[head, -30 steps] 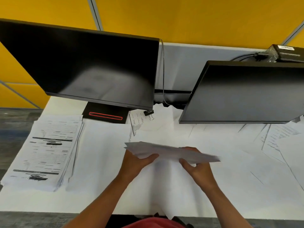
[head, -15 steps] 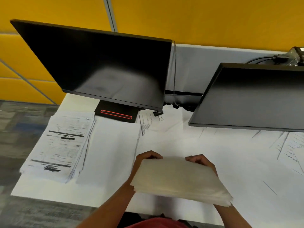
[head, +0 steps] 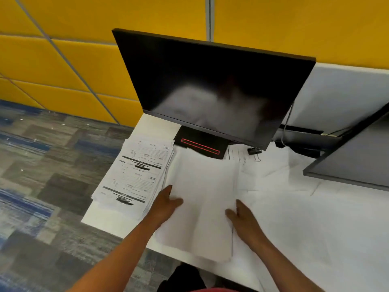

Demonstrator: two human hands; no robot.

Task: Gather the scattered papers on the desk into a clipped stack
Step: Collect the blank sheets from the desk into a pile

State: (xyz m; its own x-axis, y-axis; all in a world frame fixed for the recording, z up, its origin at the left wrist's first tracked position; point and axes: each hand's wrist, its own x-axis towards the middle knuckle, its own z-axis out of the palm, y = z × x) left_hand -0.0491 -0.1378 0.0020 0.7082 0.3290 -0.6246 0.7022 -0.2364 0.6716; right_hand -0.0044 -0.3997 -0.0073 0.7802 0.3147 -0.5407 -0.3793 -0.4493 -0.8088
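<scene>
Just right of the printed stack (head: 134, 175), both hands, left hand (head: 166, 204) and right hand (head: 242, 220), lie loosely spread, flanking a blank paper pile (head: 202, 199).

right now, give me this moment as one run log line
left hand flat on blank stack | right hand at stack's right edge | printed pile beside | binder clip unused

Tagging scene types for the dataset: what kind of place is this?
Most likely an office workstation: a dark monitor on a white desk, a second screen at right, printed forms piled beside it, yellow padded wall panels and carpet tiles.
</scene>
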